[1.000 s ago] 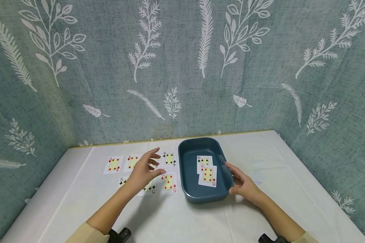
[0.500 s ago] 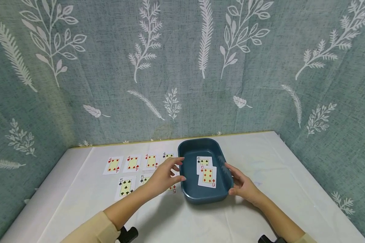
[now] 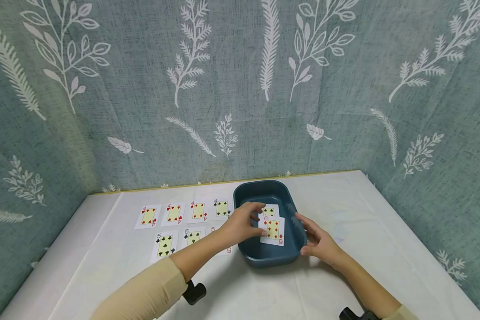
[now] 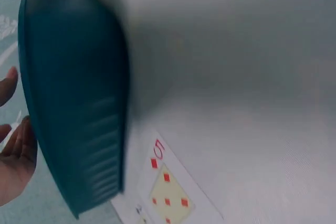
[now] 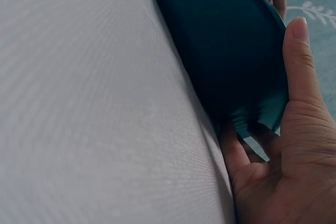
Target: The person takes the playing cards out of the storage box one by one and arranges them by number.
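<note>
A dark blue-green plastic tub (image 3: 264,258) stands on the white-covered table. Inside lie two overlapping playing cards, a six of diamonds (image 3: 273,231) on top of a black six (image 3: 270,210). My left hand (image 3: 243,223) reaches over the tub's left rim with bent fingers, thumb apart from the forefinger and nothing between them. Its thumb tip overlaps the edge of the diamond card in the head view. My right hand (image 3: 322,244) grips the tub's right side near the front corner. In the right wrist view its thumb (image 5: 300,66) lies along the rim, fingers against the wall.
Left of the tub lie two rows of face-up cards: fours behind, such as a four of hearts (image 3: 148,216), and fives in front, such as a five of clubs (image 3: 165,245). My left forearm covers part of the front row. A patterned cloth wall (image 3: 240,146) closes off the back.
My left hand has moved right from above the laid-out cards, across the rim, to over the cards in the tub. The right hand stays at the tub's side.
</note>
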Demonstrator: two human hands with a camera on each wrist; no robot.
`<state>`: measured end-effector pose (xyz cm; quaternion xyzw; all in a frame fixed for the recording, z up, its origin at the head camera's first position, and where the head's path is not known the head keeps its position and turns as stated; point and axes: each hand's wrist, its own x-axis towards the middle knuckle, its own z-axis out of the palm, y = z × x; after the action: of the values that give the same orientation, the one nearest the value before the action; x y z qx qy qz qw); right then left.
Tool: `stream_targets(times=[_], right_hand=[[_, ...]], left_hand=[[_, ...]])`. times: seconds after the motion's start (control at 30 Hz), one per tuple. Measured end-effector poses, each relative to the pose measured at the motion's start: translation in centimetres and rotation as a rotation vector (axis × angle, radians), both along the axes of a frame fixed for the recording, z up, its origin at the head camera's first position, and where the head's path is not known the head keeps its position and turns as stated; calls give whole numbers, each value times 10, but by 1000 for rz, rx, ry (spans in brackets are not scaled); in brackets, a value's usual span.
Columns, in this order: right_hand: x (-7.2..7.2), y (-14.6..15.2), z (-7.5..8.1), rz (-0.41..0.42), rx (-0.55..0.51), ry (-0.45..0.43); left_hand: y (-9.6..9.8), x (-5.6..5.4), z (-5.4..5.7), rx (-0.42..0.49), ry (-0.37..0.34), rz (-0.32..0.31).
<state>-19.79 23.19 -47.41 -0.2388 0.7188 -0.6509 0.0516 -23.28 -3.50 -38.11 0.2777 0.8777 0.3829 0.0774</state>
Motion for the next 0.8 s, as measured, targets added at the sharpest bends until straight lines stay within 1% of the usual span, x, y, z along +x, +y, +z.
stream_targets(times=[0.13, 0.27, 0.4, 0.53, 0.63, 0.8], right_hand=[[0, 0, 1, -1, 9, 17], [1, -1, 1, 1, 6, 22], [0, -1, 2, -5, 12, 16], [0, -1, 2, -10, 26, 21], [1, -1, 2, -7, 23, 22], [1, -1, 1, -11, 17, 9]], left_hand=[[9, -8, -7, 2, -16, -20], [17, -15, -14, -19, -36, -17], [24, -18, -20, -110, -19, -13], [33, -20, -23, -255, 13, 12], [38, -24, -26, -352, 16, 42], [42, -29, -33, -429, 10, 79]])
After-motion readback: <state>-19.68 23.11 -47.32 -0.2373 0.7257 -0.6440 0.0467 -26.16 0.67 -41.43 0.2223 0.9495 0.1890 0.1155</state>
